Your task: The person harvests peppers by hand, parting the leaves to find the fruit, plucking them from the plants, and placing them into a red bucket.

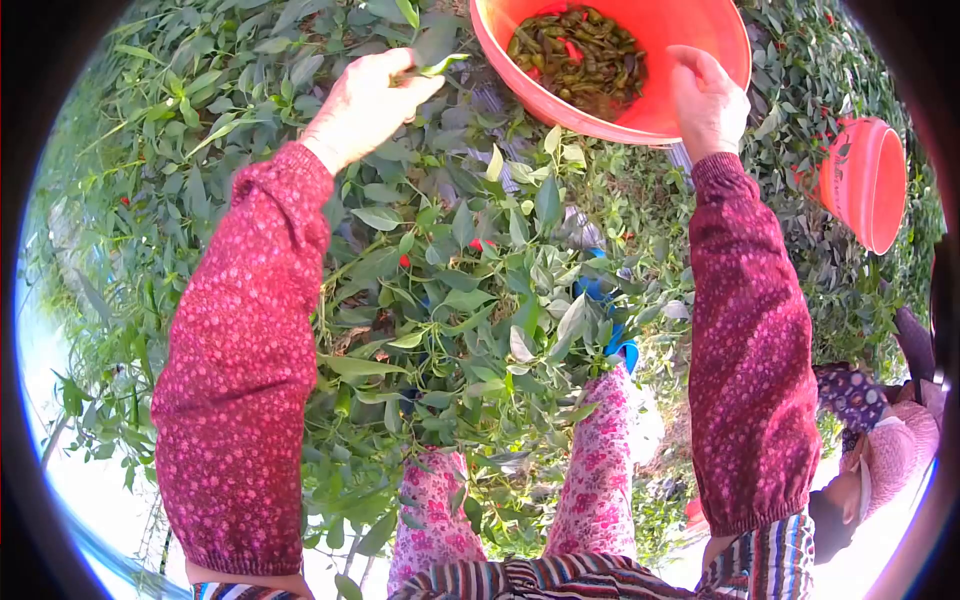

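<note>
Pinching a green piece (446,65) in the left hand (368,100), gripping the bucket (650,25) by its near-right rim with the right hand (712,105); best held steady, without spilling peppers (585,65).

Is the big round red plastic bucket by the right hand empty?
No, the bucket is partly filled: small green and red peppers lie inside, with bare wall showing around them.

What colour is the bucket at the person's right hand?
The bucket is bright orange-red, as the head view shows.
</note>
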Tool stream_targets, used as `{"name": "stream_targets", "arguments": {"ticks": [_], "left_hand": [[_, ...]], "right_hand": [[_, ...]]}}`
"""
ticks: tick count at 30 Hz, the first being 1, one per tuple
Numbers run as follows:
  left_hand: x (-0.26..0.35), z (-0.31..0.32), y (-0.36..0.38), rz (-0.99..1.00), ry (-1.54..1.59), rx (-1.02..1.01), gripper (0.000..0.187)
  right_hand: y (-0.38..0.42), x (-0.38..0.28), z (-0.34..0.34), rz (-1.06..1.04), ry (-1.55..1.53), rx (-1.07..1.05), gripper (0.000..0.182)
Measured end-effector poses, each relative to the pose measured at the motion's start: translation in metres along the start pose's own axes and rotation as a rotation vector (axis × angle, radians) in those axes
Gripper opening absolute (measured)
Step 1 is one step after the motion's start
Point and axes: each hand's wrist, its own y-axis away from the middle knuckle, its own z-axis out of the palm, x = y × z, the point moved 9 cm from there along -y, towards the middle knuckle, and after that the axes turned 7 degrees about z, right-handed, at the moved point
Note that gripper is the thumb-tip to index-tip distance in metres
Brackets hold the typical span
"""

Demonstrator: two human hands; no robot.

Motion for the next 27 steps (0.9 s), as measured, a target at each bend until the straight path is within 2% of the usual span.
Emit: {"name": "stream_targets", "arguments": {"ticks": [1, 2, 3, 4, 5, 6, 7, 8, 9, 11, 12, 13, 15, 18, 20, 23, 26, 27], "left_hand": [[0.024, -0.002, 0.005, 0.22, -0.033, 0.121, 0.027], [0.049, -0.002, 0.016, 0.237, 0.049, 0.162, 0.027], [0.071, 0.003, 0.026, 0.312, 0.13, 0.198, 0.029], [0.093, 0.009, 0.035, 0.45, -0.024, 0.256, 0.028], [0.104, 0.026, 0.041, 0.332, 0.142, 0.141, 0.028], [0.126, 0.028, 0.053, 0.306, 0.04, 0.119, 0.027], [0.135, 0.035, 0.061, 0.42, 0.1, 0.194, 0.026], [0.133, 0.056, 0.065, 0.339, 0.133, 0.095, 0.026], [0.14, 0.053, 0.075, 0.303, 0.173, 0.069, 0.04], [0.143, 0.051, 0.101, 0.274, 0.219, 0.039, 0.042], [0.148, 0.052, 0.112, 0.305, 0.264, 0.044, 0.043], [0.151, 0.051, 0.125, 0.333, 0.314, 0.049, 0.044], [0.14, 0.063, 0.137, 0.179, 0.187, 0.002, 0.044], [0.135, 0.061, 0.156, 0.091, 0.186, 0.226, 0.04], [0.134, 0.059, 0.159, 0.008, 0.228, 0.303, 0.038], [0.141, 0.054, 0.172, -0.042, 0.27, 0.444, 0.034], [0.139, 0.055, 0.186, -0.036, 0.251, 0.599, 0.02], [0.137, 0.058, 0.185, -0.063, 0.271, 0.579, 0.019]], "right_hand": [[0.001, -0.003, -0.006, 0.021, -0.203, -0.021, 0.022], [0.01, -0.034, -0.025, -0.078, -0.202, -0.061, 0.024], [0.024, -0.053, -0.035, -0.062, -0.441, -0.067, 0.019], [0.04, -0.065, -0.025, 0.101, -0.769, -0.271, 0.023], [0.061, -0.087, -0.022, 0.195, -0.915, -0.487, 0.032], [0.084, -0.096, -0.01, 0.319, -1.036, -0.726, 0.039], [0.108, -0.1, 0.004, 0.548, -1.255, -0.833, 0.043], [0.121, -0.096, 0.008, 0.628, -1.25, -0.834, 0.042], [0.132, -0.092, 0.012, 0.705, -1.245, -0.839, 0.041], [0.149, -0.085, 0.003, 0.748, -1.231, -0.86, 0.037], [0.154, -0.083, 0.002, 0.667, -1.314, -0.889, 0.033], [0.162, -0.084, -0.001, 0.695, -1.344, -0.916, 0.032], [0.171, -0.088, -0.005, 0.735, -1.294, -0.991, 0.03], [0.171, -0.091, -0.01, 0.748, -1.166, -0.974, 0.027], [0.164, -0.098, -0.011, 0.75, -1.08, -0.94, 0.022], [0.152, -0.11, -0.015, 0.576, -0.99, -0.975, 0.018], [0.155, -0.108, -0.013, 0.494, -0.874, -0.983, 0.017], [0.152, -0.108, -0.012, 0.469, -0.849, -0.979, 0.017]]}}
